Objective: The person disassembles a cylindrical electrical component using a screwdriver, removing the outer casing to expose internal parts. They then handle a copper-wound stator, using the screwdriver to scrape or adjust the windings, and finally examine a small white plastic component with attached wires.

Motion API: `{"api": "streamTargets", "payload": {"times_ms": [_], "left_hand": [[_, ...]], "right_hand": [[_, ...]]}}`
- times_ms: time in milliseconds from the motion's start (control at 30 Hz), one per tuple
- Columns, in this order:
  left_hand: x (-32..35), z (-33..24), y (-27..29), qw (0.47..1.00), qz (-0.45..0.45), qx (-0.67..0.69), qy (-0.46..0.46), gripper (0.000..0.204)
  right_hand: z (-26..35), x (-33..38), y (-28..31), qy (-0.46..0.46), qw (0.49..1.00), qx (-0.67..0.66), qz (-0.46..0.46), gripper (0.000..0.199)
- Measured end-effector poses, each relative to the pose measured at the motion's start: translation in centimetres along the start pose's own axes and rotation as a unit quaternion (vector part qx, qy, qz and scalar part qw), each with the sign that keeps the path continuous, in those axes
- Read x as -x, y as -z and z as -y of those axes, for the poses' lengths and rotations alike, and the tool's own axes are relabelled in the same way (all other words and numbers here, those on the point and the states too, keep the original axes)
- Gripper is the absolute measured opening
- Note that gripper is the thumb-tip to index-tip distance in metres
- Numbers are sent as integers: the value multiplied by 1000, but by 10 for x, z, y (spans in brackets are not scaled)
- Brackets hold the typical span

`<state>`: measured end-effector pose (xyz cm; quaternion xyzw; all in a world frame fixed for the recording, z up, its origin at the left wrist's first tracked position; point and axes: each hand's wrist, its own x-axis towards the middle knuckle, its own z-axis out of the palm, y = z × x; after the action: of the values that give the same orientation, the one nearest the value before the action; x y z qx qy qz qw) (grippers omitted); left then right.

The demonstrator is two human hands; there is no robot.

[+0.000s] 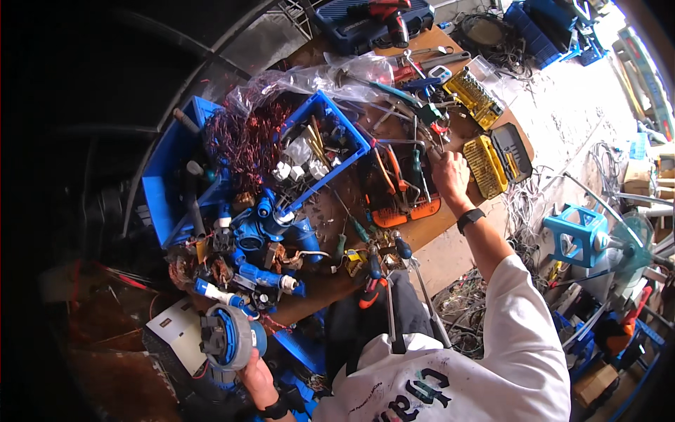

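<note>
Blue-grey fitting (242, 337) in partly curled left grip (258, 380)

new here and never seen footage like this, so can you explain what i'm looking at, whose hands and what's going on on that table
There is no machine here: these are a person's two bare hands. The single picture comes from a wide fisheye camera on that person's head, looking down, so straight edges bend near the rim. Picture left is the person's left.

The left hand holds a round part, grey and blue, at the lower left. The right hand is among the tools on the brown table; whether its fingers grip one is hard to tell.

Near that hand lie orange-handled pliers and yellow tool sets. Farther left are a blue bin, a wire tangle and blue parts.
</note>
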<state>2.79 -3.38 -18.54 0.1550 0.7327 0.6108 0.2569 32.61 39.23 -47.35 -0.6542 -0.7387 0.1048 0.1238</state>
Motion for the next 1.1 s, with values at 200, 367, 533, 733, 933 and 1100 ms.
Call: {"api": "streamTargets", "payload": {"times_ms": [200, 367, 533, 733, 933, 1100], "left_hand": [[-7, -1, -8, 999, 18, 48, -7, 53], [-9, 9, -1, 999, -36, -1, 16, 59], [-17, 32, 19, 999, 27, -27, 18, 65], [-27, 31, 39, 997, 45, -53, 14, 63], [-30, 51, 91, 965, 18, -242, -102, 50], [-8, 81, 163, 929, 60, -357, -81, 78]], "right_hand": [[-26, 25, 2, 20, 999, -24, 14, 24], [-23, 52, 25, 12, 975, -155, 160, 20], [5, 55, 72, 112, 937, -202, 264, 21], [67, 34, 121, 303, 868, -76, 386, 22], [175, 33, 92, 309, 798, 44, 516, 22], [172, 74, -55, 359, 832, 117, 408, 18]]}}
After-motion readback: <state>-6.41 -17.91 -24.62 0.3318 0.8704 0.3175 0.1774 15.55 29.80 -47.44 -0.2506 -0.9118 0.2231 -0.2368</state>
